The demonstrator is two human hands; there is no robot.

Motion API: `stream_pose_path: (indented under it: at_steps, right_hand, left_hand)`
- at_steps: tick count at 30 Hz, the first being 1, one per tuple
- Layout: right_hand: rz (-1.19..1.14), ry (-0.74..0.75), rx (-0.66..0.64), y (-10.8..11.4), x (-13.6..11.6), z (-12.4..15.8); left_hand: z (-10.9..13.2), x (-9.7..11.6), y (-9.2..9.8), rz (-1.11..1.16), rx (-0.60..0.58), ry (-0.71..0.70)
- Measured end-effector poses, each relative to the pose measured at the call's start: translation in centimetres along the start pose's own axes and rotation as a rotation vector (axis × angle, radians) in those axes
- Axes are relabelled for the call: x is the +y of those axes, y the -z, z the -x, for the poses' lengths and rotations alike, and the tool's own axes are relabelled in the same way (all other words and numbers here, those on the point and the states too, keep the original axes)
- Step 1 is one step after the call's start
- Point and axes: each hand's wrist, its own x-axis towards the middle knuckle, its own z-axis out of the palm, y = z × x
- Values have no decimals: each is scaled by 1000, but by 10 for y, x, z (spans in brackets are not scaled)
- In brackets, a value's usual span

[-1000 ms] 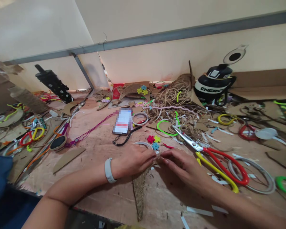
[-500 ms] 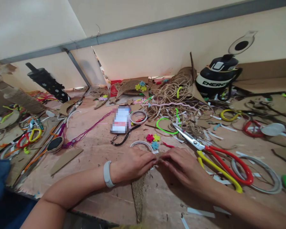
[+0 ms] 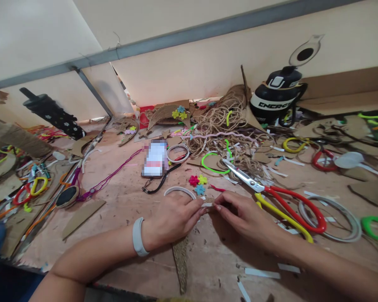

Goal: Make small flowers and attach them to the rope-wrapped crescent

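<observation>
L hand (image 3: 171,219) & R hand (image 3: 248,217), fingertips in pinch on wht strip (image 3: 208,204) btwn.

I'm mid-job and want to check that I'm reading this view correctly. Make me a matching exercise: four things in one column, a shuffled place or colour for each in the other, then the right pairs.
Things
1. Twine-covered piece
2. Short white strip
3. Bottle
4. Large scissors

Places or colours
A. Between the fingers of the left hand and right hand
B. One red handle, one yellow
C. Partly hidden by the left hand
D. Black with a white band

Pairs: 1-C, 2-A, 3-D, 4-B
</observation>
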Motion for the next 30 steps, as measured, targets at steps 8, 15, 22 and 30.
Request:
stream_pose_path:
  at_steps: [8,15,22,30]
  right_hand:
    - [-26,-37,-35,2,-3,2]
    - [-52,16,-185,5,-13,10]
    - [-67,-2,-154,4,-14,7]
    - [-58,-41,-140,4,-9,4]
  left_hand:
    - [2,8,6,-87,-116,56]
    - [15,9,10,-116,-96,-100]
    - [28,-6,9,-23,118,-139]
    - [44,-12,17,247,88,97]
